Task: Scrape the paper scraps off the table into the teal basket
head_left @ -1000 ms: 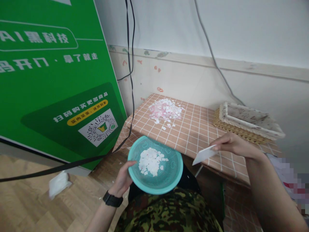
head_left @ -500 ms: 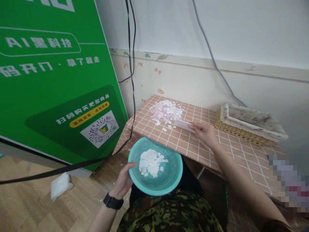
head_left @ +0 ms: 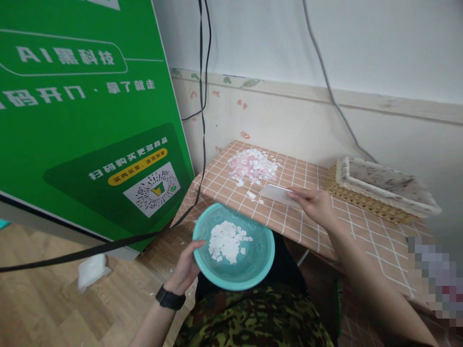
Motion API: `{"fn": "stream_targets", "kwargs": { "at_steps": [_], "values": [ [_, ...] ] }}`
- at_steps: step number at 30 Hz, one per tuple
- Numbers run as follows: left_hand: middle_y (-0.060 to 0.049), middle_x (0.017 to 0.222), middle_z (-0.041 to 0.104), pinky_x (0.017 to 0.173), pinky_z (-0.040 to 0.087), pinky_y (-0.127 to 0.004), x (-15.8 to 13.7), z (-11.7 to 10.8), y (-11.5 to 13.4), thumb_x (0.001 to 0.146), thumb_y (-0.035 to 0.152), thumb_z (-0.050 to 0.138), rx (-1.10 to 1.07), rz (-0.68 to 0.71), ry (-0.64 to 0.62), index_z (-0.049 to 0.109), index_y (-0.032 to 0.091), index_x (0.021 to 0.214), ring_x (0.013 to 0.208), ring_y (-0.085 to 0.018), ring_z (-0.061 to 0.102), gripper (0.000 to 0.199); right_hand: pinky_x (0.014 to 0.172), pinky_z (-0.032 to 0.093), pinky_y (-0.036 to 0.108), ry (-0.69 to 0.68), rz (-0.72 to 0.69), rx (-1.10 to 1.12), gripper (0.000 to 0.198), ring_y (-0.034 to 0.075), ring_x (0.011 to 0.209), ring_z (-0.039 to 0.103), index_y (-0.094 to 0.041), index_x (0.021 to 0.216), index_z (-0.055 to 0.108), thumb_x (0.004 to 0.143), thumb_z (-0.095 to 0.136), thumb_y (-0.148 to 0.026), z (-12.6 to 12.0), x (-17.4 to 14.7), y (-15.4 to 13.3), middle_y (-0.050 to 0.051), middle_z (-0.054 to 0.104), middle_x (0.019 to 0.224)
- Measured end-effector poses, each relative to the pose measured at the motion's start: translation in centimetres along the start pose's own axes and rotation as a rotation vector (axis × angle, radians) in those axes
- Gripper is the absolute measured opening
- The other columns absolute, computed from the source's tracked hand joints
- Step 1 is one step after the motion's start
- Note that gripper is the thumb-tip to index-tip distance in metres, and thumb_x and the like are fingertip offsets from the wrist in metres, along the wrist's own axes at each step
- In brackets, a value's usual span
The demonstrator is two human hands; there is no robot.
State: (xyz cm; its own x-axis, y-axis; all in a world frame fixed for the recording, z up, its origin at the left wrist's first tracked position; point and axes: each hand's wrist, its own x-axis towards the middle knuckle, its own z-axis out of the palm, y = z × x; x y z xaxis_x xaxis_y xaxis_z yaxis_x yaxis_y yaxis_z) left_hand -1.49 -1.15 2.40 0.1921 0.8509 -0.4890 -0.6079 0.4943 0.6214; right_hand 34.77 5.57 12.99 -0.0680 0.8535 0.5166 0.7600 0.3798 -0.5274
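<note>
Card (head_left: pixel 275 193): looked light, kinda bendy; right hand (head_left: pixel 315 205) pinched its right end, best spot imo, by the table's (head_left: pixel 304 176) front edge.
Basket (head_left: pixel 253 266): probably light plastic; left hand (head_left: pixel 186 265) held the rim, just off that edge.
Paper bits (head_left: pixel 227 241): inside, likely flyaway.

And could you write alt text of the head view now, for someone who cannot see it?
A left hand holds a turquoise strainer with white scraps inside, while the right hand holds a white card near a pile of white and pink scraps on a checked table. A wicker basket stands farther right; a green panel is at left.
</note>
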Motion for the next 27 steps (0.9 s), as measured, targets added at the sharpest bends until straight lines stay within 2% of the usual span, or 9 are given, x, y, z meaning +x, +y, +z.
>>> {"fn": "stream_targets", "kwargs": {
  "at_steps": [7, 13, 18, 21, 27],
  "values": [
    [-0.01, 0.085, 0.076, 0.078, 0.053, -0.035, -0.1, 0.0, -0.2, 0.077, 0.019, 0.062, -0.005, -0.011, 0.004, 0.07, 0.008, 0.093, 0.075, -0.023, 0.069, 0.021, 0.059, 0.056, 0.031, -0.048, 0.011, -0.053, 0.023, 0.022, 0.067, 0.07, -0.024, 0.094, 0.075, 0.082, 0.061, -0.039, -0.5, -0.2, 0.6, 0.004, 0.074, 0.087],
    [-0.011, 0.085, 0.076, 0.079, 0.054, -0.037, -0.3, 0.1, -0.1, 0.076, 0.019, 0.062, 0.018, -0.006, 0.009, 0.071, 0.008, 0.089, 0.075, -0.024, 0.07, 0.019, 0.058, 0.055, 0.031, -0.001, -0.045, -0.086, 0.025, 0.023, 0.073, 0.07, -0.022, 0.098, 0.074, 0.084, 0.059, -0.037, 0.7, -0.2, 0.7, 0.006, 0.073, 0.093],
    [-0.012, 0.088, 0.076, 0.08, 0.054, -0.038, -0.4, 0.0, 0.0, 0.077, 0.02, 0.061, 0.025, -0.012, 0.006, 0.07, 0.007, 0.093, 0.078, -0.026, 0.07, 0.022, 0.06, 0.055, 0.032, 0.082, -0.077, -0.099, 0.023, 0.023, 0.074, 0.07, -0.023, 0.1, 0.073, 0.084, 0.06, -0.035, -0.1, -1.4, 0.0, 0.005, 0.072, 0.094],
    [-0.013, 0.093, 0.075, 0.082, 0.053, -0.039, -0.4, 0.1, 0.0, 0.078, 0.021, 0.061, 0.019, -0.019, -0.021, 0.069, 0.007, 0.098, 0.081, -0.027, 0.07, 0.026, 0.062, 0.056, 0.032, 0.075, -0.092, -0.091, 0.022, 0.022, 0.075, 0.07, -0.024, 0.099, 0.073, 0.084, 0.06, -0.033, -0.5, -2.0, -0.4, 0.004, 0.073, 0.094],
    [-0.012, 0.091, 0.076, 0.082, 0.053, -0.039, -0.5, 0.3, 0.2, 0.077, 0.019, 0.061, 0.022, -0.02, -0.005, 0.07, 0.008, 0.095, 0.08, -0.026, 0.07, 0.023, 0.056, 0.055, 0.032, 0.028, -0.037, -0.126, 0.027, 0.022, 0.067, 0.07, -0.023, 0.102, 0.073, 0.086, 0.057, -0.038, 1.1, -1.4, -0.2, 0.006, 0.072, 0.095]
  ]
}}
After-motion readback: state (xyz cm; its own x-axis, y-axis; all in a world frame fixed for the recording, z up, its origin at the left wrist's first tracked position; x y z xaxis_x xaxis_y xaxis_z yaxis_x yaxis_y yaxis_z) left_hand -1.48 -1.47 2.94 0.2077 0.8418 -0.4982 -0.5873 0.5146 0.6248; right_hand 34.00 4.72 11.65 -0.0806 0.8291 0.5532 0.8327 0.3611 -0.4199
